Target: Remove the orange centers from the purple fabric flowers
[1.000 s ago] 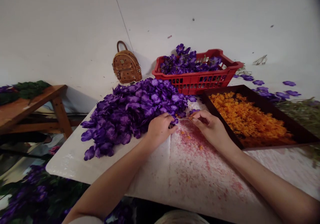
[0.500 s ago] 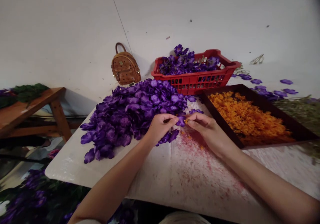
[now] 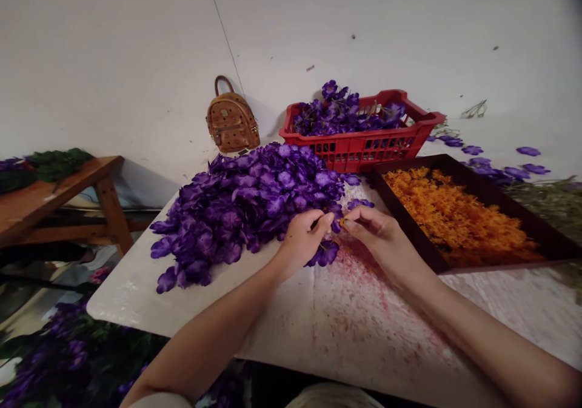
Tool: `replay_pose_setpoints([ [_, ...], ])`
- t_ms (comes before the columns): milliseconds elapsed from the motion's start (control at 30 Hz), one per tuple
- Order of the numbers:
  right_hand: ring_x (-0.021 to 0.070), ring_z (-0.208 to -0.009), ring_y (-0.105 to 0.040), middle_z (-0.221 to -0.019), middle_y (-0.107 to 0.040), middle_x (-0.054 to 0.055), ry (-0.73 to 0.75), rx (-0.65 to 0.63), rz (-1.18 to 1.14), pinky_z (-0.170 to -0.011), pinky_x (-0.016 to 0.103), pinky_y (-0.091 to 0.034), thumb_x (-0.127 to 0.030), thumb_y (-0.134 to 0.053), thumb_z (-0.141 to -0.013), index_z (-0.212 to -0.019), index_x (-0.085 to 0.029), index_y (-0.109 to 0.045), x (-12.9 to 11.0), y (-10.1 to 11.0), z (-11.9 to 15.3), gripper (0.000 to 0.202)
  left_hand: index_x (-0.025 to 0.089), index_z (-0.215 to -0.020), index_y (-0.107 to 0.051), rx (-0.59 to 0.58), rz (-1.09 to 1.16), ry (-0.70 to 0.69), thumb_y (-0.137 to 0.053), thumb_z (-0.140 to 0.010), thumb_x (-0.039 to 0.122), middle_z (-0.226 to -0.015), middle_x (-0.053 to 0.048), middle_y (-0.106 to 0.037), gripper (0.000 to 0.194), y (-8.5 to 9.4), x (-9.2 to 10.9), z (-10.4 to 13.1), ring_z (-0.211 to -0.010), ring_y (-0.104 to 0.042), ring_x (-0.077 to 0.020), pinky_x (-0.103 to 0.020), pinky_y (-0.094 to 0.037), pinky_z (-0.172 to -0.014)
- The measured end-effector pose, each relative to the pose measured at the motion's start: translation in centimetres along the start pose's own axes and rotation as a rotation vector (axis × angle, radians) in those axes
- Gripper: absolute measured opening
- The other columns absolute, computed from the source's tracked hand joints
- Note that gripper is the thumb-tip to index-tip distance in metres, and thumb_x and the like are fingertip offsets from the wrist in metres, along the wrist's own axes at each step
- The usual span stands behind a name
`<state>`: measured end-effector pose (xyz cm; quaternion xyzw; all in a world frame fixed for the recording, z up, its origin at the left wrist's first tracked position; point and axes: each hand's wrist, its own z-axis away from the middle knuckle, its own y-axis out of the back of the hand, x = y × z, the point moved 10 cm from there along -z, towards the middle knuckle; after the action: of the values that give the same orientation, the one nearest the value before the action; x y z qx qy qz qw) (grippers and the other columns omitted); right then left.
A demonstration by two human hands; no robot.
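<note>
Biggest of all, a white wall (image 3: pixel 136 44) fills the backdrop, flecked with small dark marks. In front of it, the white table (image 3: pixel 273 311) takes centre stage, dusted pink and red between the person's arms. Over on the left, a wooden bench (image 3: pixel 111 205) with green leaves on top. Now the great heap of purple artificial flower heads (image 3: pixel 240 196), spread across the table's left half! To the right, a dark shallow tray (image 3: pixel 493 199), loaded with feathery orange stamens (image 3: pixel 459 214). Behind heap and tray sits a red plastic crate (image 3: pixel 359 136) of stemmed purple flowers, and a brown mini backpack (image 3: pixel 233 122) (a smart one, top handle up) leans at the wall. And the hands, nearly meeting at the heap's right edge: left hand (image 3: pixel 304 235), thumb and finger pinched on a single purple blossom (image 3: pixel 336 224); right hand (image 3: pixel 375 229), fingertips pressed together on a tiny orange stamen piece (image 3: pixel 342 220) right at that blossom. Another purple flower lies just below the left hand's fingers.
</note>
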<state>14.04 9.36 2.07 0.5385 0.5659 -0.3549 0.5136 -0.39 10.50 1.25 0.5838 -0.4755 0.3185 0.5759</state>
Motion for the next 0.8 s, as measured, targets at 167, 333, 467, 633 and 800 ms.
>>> replay_pose_setpoints([
  [167,0.0189,-0.076,-0.056,-0.078,-0.063,0.001,-0.006,-0.004,-0.011,-0.072,0.033,-0.043,-0.038,-0.067,-0.094,-0.08,-0.023,-0.066,-0.1,-0.1,0.1,0.021,0.02,-0.069,-0.064,0.022,-0.117,-0.096,-0.052,-0.102,0.037,-0.07,-0.003,-0.067,0.04,0.0,1.3,0.3,-0.069,-0.06,-0.0161,-0.029,-0.046,-0.07],
  [333,0.0186,-0.074,-0.055,-0.077,-0.062,0.0,-0.018,0.057,-0.037,-0.07,0.033,-0.043,-0.04,-0.069,-0.093,-0.079,-0.023,-0.066,0.3,0.6,0.2,0.022,0.02,-0.101,-0.079,0.059,-0.002,-0.089,-0.067,-0.094,0.027,-0.103,-0.007,-0.08,0.016,0.6,1.4,0.3,-0.09,-0.071,-0.0184,-0.029,-0.055,-0.083],
  [467,0.0187,-0.073,-0.054,-0.075,-0.061,0.0,-0.039,0.084,-0.082,-0.071,0.033,-0.043,-0.04,-0.069,-0.092,-0.076,-0.023,-0.065,0.5,0.8,0.2,0.024,0.018,-0.099,-0.078,-0.012,0.163,0.026,-0.074,-0.088,0.028,-0.096,-0.007,-0.079,0.016,-0.4,0.1,0.1,-0.081,-0.07,-0.0158,-0.027,-0.056,-0.076],
  [633,0.019,-0.074,-0.054,-0.076,-0.061,0.0,-0.063,0.069,-0.114,-0.072,0.034,-0.043,-0.038,-0.069,-0.091,-0.075,-0.023,-0.065,0.7,0.6,0.4,0.022,0.018,-0.085,-0.072,0.02,0.155,0.015,-0.071,-0.089,0.033,-0.082,-0.003,-0.073,0.016,-0.2,0.1,0.1,-0.073,-0.062,-0.014,-0.026,-0.048,-0.07],
  [800,0.0189,-0.075,-0.054,-0.077,-0.06,0.0,-0.057,0.035,-0.084,-0.073,0.034,-0.043,-0.038,-0.067,-0.092,-0.076,-0.023,-0.063,1.1,0.0,0.6,0.022,0.019,-0.074,-0.058,0.065,0.045,-0.049,-0.062,-0.095,0.038,-0.068,0.003,-0.055,0.028,0.2,0.8,0.1,-0.065,-0.049,-0.0121,-0.025,-0.039,-0.064],
])
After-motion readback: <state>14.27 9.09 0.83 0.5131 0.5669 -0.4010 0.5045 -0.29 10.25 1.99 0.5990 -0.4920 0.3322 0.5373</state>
